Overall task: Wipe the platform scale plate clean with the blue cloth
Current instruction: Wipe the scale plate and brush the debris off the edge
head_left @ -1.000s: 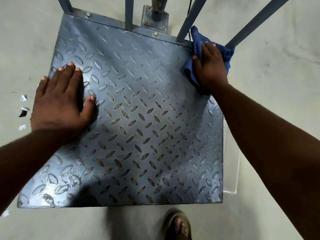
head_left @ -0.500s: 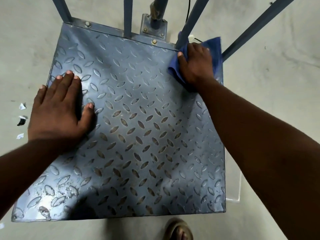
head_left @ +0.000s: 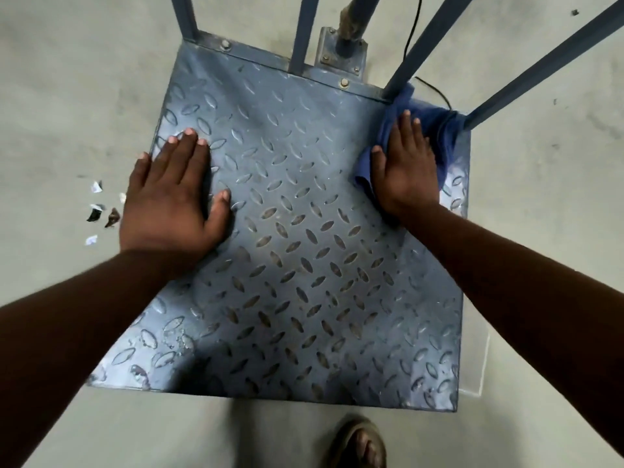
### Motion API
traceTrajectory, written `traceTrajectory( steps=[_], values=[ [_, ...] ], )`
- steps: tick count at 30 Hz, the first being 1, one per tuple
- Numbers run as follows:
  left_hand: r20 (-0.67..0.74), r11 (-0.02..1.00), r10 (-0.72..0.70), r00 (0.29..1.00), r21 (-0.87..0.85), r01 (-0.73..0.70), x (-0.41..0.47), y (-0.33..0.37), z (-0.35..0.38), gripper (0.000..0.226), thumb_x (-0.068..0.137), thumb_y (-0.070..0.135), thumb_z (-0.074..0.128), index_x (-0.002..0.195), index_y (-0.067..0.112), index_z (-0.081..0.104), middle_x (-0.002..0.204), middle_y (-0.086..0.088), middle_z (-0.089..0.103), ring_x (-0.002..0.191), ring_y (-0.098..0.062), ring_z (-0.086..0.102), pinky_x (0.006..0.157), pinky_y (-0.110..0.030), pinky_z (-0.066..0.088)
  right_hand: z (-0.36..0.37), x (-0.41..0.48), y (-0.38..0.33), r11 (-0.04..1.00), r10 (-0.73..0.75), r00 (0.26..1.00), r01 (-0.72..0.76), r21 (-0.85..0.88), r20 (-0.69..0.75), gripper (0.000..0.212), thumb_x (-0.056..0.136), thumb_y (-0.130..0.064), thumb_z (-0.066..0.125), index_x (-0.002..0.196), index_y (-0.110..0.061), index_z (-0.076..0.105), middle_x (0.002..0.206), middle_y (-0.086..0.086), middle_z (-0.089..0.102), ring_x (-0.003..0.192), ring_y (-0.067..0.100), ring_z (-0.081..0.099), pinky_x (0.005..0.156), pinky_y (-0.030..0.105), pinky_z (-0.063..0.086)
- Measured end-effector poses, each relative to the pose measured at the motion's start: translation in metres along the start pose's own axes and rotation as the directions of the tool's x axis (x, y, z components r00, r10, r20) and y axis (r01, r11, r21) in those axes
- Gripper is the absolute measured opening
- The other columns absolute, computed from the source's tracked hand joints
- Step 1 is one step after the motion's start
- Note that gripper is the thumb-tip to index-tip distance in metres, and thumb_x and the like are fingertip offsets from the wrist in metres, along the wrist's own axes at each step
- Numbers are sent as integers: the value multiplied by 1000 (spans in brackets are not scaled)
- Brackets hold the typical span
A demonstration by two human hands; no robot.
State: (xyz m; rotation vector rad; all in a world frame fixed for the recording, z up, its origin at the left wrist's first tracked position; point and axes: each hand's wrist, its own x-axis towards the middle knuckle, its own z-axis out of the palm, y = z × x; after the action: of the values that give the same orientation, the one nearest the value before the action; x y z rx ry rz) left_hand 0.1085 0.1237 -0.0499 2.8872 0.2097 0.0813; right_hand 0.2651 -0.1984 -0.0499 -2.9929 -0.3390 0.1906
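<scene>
The right hand (head_left: 407,170) is pressing flat, fingers straight, on the blue cloth (head_left: 435,130) at the far right corner of the platform scale plate (head_left: 304,265), while the left hand (head_left: 172,201) is lying flat, fingers extended, near the plate's left edge.

Blue cloth (head_left: 435,130), 1 o'clock corner of the scale plate (head_left: 297,258): middle hidden under the flat right hand (head_left: 407,173). Upright bars (head_left: 424,38), 12 to 2 o'clock: tops cut off by the upper edge. Sandalled foot (head_left: 361,444), 6 o'clock: heel cut off below. Floor scraps (head_left: 96,211), 9 o'clock: too small to identify. Plate surface beneath the left hand (head_left: 172,201): hidden.
</scene>
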Motion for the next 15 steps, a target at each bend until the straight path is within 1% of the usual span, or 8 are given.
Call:
traceTrajectory(
  steps=[2, 4, 6, 7, 8, 10, 11, 15],
  values=[
    [13, 1000, -3, 1000, 8, 3, -1, -1, -1, 79, 101, 56, 36, 168, 14, 28, 177, -10, 25, 162, -30, 25, 130, -51, 17, 3, -41, -36, 974, -224, 974, 225, -21, 36, 68, 108, -50, 23, 165, -16, 13, 173, 10, 7, 160, 26, 5, 130, 50, 10],
    [6, 1000, 4, 1000, 7, -4, -3, -3, 0, 78, 102, 55, 37, 168, 15, 28, 177, -9, 25, 162, -29, 25, 130, -51, 18, 12, -86, -66, 850, -516, 852, 522, -68, 93, 67, 105, -47, 31, 164, -16, 22, 172, 9, 17, 159, 28, 15, 127, 52, 17],
    [-13, 1000, 5, 1000, 12, -5, -3, -3, 2, 79, 101, 55, 39, 167, 15, 30, 176, -8, 26, 162, -29, 26, 130, -50, 19, 18, -109, -74, 725, -666, 731, 681, -97, 150, 67, 104, -49, 37, 163, -18, 27, 171, 6, 20, 158, 26, 18, 127, 49, 16],
    [-10, 1000, 5, 1000, 16, -5, -3, -3, 2, 79, 101, 55, 39, 167, 15, 30, 177, -8, 26, 162, -28, 26, 130, -50, 19, 19, -111, -71, 722, -672, 729, 684, -104, 129, 68, 103, -52, 39, 163, -20, 28, 171, 4, 21, 158, 25, 19, 127, 49, 17],
    [-1, 1000, 9, 1000, 12, -9, -1, -2, 2, 79, 101, 56, 38, 168, 15, 29, 177, -8, 24, 163, -28, 25, 131, -50, 18, 17, -105, -63, 765, -626, 775, 632, -127, 84, 70, 102, -56, 40, 162, -22, 29, 171, 3, 22, 158, 24, 20, 126, 50, 19],
    [35, 1000, 11, 999, 0, -11, 5, 3, -1, 80, 102, 58, 34, 169, 16, 24, 178, -7, 21, 164, -26, 20, 132, -50, 15, 14, -87, -48, 890, -437, 899, 431, -147, -10, 73, 102, -62, 38, 163, -25, 27, 171, 2, 21, 158, 24, 21, 125, 51, 20],
    [55, 1000, 7, 998, 10, -8, 5, 2, -2, 80, 103, 59, 32, 170, 16, 22, 179, -7, 18, 165, -26, 17, 133, -49, 13, 17, -83, -46, 925, -363, 932, 357, -132, -25, 74, 102, -64, 36, 164, -26, 24, 172, 1, 20, 158, 25, 20, 126, 51, 19],
    [133, 1000, 8, 991, 14, -10, -10, -2, -11, 89, 102, 72, 29, 171, 18, 15, 180, -6, 11, 166, -25, 11, 134, -50, 9, 25, -87, -51, 945, -312, 950, 307, -114, -31, 75, 102, -66, 33, 165, -28, 18, 173, 1, 15, 159, 25, 17, 126, 51, 17]
  ],
)
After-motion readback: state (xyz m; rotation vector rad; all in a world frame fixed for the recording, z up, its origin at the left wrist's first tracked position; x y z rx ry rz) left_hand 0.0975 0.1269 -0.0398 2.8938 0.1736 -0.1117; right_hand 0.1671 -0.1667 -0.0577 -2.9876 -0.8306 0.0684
